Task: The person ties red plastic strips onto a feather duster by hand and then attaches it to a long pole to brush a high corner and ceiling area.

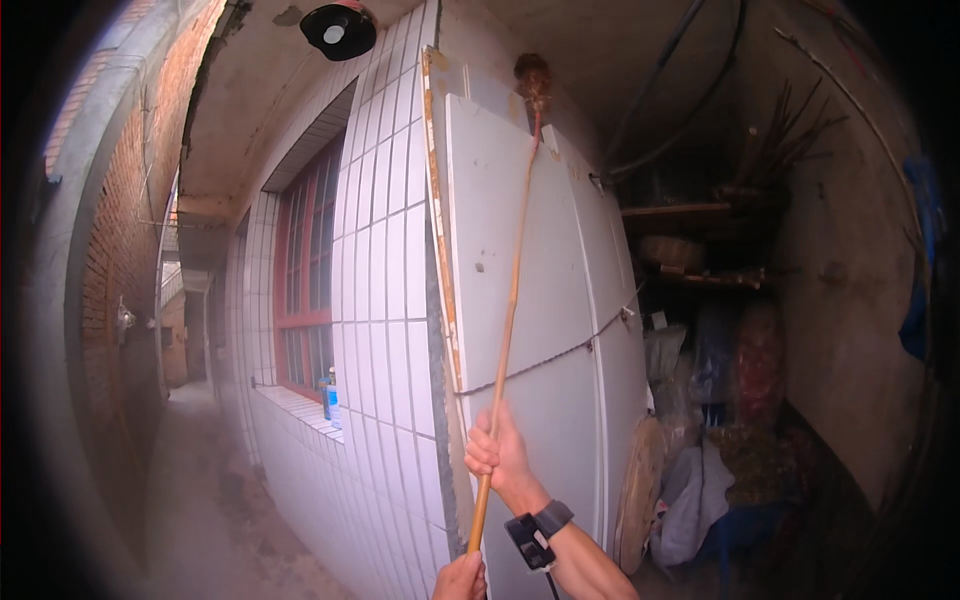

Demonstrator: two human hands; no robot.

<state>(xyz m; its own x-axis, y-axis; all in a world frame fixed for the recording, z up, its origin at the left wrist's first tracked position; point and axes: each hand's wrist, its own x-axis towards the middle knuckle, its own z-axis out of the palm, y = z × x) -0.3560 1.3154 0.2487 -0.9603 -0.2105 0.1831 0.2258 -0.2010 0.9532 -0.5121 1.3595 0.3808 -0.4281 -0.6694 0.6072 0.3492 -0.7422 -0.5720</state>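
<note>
A long-handled brush [514,283] with a thin bamboo-like pole rises steeply through the middle of the head view. Its dark brown, bristly head [534,82] is up near the ceiling, above the white boards [530,250]. My right hand [496,449] is wrapped round the pole partway down, and a wristband with a small black device sits on that wrist. Lower, at the bottom edge, my left hand [460,577] grips the pole's lower part; most of that arm is out of view.
A twisted rope [550,357] crosses the boards beside the tiled wall [380,260]. A red-framed window [305,270] with bottles [332,400] on its sill is to the left, along a narrow alley. Bags [695,500], a round board [640,490] and sticks crowd the dark right side.
</note>
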